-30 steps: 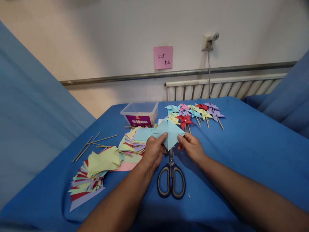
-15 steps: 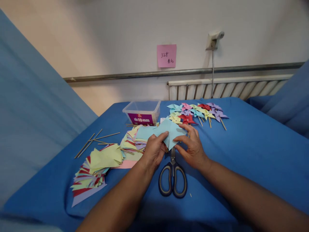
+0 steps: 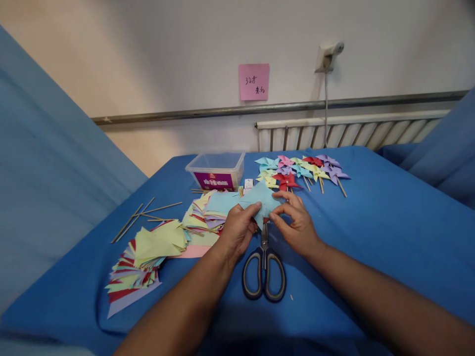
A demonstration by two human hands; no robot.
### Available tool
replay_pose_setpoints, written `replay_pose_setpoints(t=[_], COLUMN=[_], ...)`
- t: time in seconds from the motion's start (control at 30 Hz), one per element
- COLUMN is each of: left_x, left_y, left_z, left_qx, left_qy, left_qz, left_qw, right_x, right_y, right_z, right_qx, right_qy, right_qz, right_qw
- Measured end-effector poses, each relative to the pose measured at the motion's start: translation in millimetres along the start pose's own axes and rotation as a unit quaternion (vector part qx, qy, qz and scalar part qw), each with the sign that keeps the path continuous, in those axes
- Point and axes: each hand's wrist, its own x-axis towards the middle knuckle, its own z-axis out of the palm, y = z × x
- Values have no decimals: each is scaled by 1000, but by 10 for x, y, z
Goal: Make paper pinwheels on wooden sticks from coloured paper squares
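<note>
A light blue square of paper (image 3: 263, 198) is between my hands, above the table. My left hand (image 3: 240, 225) is closed on its left side, with the thumb lying on top. At the paper's right edge, my right hand (image 3: 295, 220) has thumb and fingertips drawn together on a corner; the exact contact is partly hidden. Just below the paper lies a pair of scissors (image 3: 264, 257), blades pointing away from me and handles towards me. To the left are a stack of coloured paper sheets (image 3: 224, 201) and a fanned pile of cut paper (image 3: 159, 244).
Finished paper pinwheels (image 3: 285, 181) on sticks lie at the back right. A clear plastic box (image 3: 217, 168) with a purple label stands at the back. Several thin wooden sticks (image 3: 129, 222) lie at the left. A radiator (image 3: 352, 128) runs along the wall.
My right thumb and fingers have drawn closer together at the paper's right corner, and the paper has turned slightly. My left hand keeps its hold.
</note>
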Motion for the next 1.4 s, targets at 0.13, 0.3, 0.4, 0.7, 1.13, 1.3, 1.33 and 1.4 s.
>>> replay_pose_setpoints(t=[0.13, 0.3, 0.4, 0.7, 1.13, 1.3, 1.33, 1.4], left_x=[-13, -28, -40, -70, -35, -40, -40, -40], left_y=[-6, -3, -2, 1, -40, -36, -34, -32], left_z=[3, 18, 29, 65, 28, 40, 42, 43], left_qx=[25, 42, 45, 45, 43, 44, 44, 41], left_qy=[-14, 0, 2, -8, -1, 4, 4, 3], left_qz=[-21, -34, -33, -37, -37, -40, -39, -38], left_qw=[999, 999, 998, 998, 998, 998, 998, 998], right_x=[17, 21, 17, 12, 3, 3, 3, 3], right_y=[15, 52, 64, 61, 59, 38, 37, 38], right_z=[-8, -1, 6, 24, 42, 46, 47, 49], right_qx=[12, 25, 29, 29, 41, 39, 40, 42], right_qy=[8, 11, 13, 21, 26, 28, 29, 30], right_qz=[46, 77, 85, 101, 112, 118, 118, 118], right_qw=[999, 997, 996, 994, 993, 992, 992, 992])
